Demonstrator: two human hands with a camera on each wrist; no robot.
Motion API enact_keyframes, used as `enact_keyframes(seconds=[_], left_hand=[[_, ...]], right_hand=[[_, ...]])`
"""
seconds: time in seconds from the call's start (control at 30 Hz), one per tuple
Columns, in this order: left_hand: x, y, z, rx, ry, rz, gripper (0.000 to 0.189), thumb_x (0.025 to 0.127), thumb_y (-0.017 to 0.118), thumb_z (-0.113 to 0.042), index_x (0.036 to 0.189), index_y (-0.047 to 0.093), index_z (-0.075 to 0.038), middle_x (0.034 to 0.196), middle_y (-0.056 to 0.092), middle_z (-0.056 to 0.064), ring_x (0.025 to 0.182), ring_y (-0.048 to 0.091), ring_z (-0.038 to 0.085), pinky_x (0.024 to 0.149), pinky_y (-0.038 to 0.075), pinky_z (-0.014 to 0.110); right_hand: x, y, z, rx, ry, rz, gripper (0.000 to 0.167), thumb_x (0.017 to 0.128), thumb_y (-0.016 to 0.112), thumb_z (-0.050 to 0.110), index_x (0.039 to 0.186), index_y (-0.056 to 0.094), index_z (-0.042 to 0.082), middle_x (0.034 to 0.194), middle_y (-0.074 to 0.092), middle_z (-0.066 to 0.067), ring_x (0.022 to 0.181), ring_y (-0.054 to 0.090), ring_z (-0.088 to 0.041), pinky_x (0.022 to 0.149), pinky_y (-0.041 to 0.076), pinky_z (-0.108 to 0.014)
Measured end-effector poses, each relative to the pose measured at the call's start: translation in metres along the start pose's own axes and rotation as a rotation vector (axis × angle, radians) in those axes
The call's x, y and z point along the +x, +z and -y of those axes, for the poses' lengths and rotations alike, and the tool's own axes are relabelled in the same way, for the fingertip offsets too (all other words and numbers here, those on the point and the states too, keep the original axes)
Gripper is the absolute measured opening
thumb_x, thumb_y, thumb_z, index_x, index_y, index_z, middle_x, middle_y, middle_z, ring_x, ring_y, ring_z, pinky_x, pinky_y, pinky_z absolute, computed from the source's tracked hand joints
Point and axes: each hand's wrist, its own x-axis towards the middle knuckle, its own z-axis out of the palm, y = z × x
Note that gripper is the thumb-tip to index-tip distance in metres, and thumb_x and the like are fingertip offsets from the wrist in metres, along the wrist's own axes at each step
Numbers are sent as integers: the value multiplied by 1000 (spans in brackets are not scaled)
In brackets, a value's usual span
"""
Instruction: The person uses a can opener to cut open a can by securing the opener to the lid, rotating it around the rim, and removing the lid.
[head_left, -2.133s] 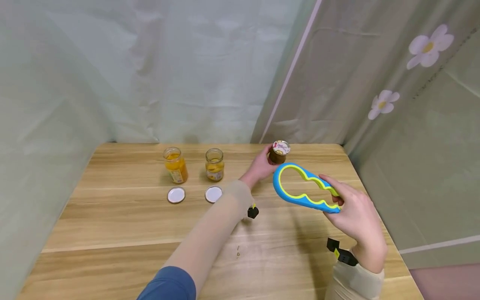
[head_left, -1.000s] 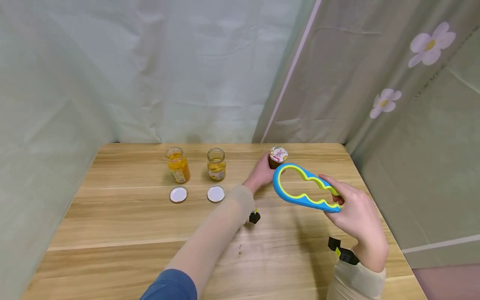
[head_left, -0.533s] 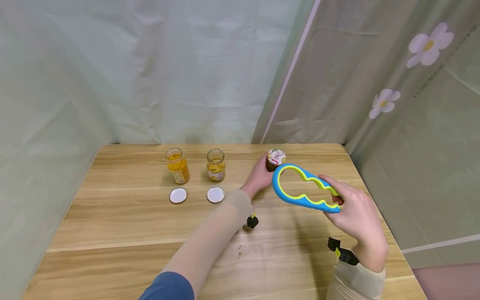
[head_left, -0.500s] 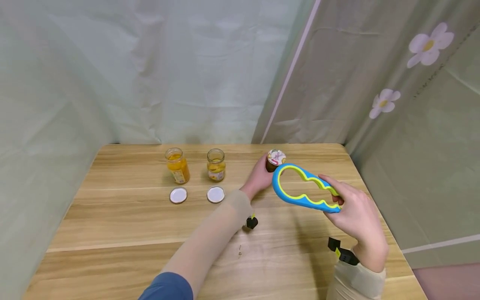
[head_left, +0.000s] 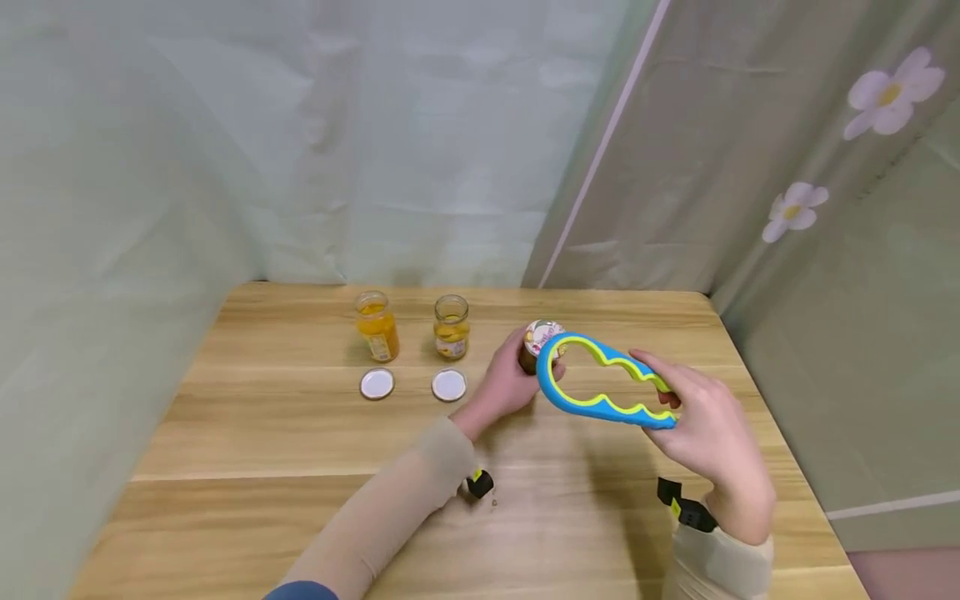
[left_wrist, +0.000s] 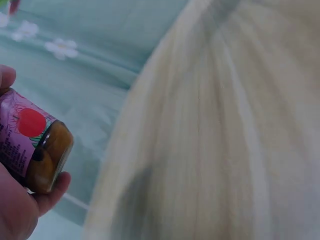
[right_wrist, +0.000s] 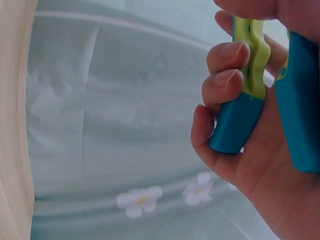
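My left hand [head_left: 504, 382] grips a brown jar [head_left: 528, 360] with a patterned lid. In the left wrist view the jar [left_wrist: 50, 157] wears a pink label with a red fruit picture, and it tilts in the hand. My right hand [head_left: 708, 425] holds a blue and lime-green jar opener [head_left: 547, 385] by its two handles. The opener's loop overlaps the jar's lid in the head view; whether they touch I cannot tell. Fingers curl round one handle [right_wrist: 240, 120] in the right wrist view.
Two lidless jars stand at the back left: a taller orange one [head_left: 378, 333] and a shorter one [head_left: 452, 333] with yellow pieces. White lids [head_left: 377, 383] lie in front of them. Small crumbs [head_left: 494, 502] dot the wooden table [head_left: 300, 433]. Curtains hang behind and beside it.
The left hand has brought the jar from the back of the table nearer to me and to the opener. The right hand has barely moved. The head view has shifted slightly.
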Motion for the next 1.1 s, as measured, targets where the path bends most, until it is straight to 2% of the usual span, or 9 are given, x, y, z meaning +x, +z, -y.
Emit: enact_keyframes(seconds=[0.17, 0.27, 0.47, 0.57, 0.7, 0.83, 1.03, 1.1], left_hand=[[-30, -23, -10, -36, 81, 2, 59, 91, 88, -22, 143, 59, -14, 132, 65, 4, 124, 63, 22, 113, 48, 44], [-41, -33, -11, -91, 108, -8, 54, 91, 88, -14, 138, 62, -13, 126, 68, 7, 119, 66, 24, 108, 52, 44], [-59, -43, -6, -150, 125, -23, 57, 89, 87, -6, 140, 61, -11, 125, 72, 4, 115, 69, 22, 103, 56, 42], [-68, -44, -6, -150, 122, -31, 63, 86, 90, -5, 142, 59, -11, 129, 70, 3, 120, 66, 21, 107, 53, 42], [-75, -43, -10, -148, 91, -16, 68, 83, 93, -8, 142, 59, -13, 131, 67, 3, 124, 62, 21, 110, 50, 42], [-80, -41, -14, -124, 65, 18, 66, 84, 93, -11, 141, 58, -13, 129, 67, 3, 120, 63, 20, 106, 52, 40], [-86, -42, -17, -45, 74, 20, 68, 83, 93, -14, 140, 58, -1, 129, 68, 10, 117, 65, 22, 104, 53, 43], [-86, -42, -16, -51, 95, 38, 65, 84, 91, -13, 138, 59, 1, 127, 69, 11, 115, 66, 22, 102, 55, 41]], right_hand=[[8, 9, 11, 11, -73, 4, 90, 63, 85, 2, 149, 64, 21, 83, 59, 12, 73, 53, -9, 67, 44, -34], [16, 17, 19, 18, -115, 9, 92, 63, 83, 6, 152, 61, 21, 85, 59, 11, 75, 53, -10, 69, 43, -36], [30, 34, 43, 43, -133, 35, 95, 66, 79, 9, 157, 55, 24, 87, 57, 10, 80, 53, -12, 77, 43, -42], [36, 40, 54, 51, -122, 47, 94, 69, 78, 11, 158, 53, 26, 88, 57, 9, 82, 54, -13, 80, 43, -45], [40, 45, 64, 69, -112, 53, 93, 71, 79, 13, 159, 52, 27, 88, 57, 7, 83, 54, -14, 81, 43, -45], [38, 49, 71, 64, -108, 61, 95, 70, 79, 11, 159, 51, 28, 89, 57, 6, 82, 54, -14, 81, 43, -45], [36, 53, 80, 8, -99, 95, 102, 66, 81, 10, 161, 49, 29, 90, 54, 8, 82, 52, -14, 80, 44, -45], [35, 53, 82, -9, -90, 109, 104, 65, 81, 10, 162, 48, 28, 90, 53, 8, 82, 53, -14, 79, 44, -45]])
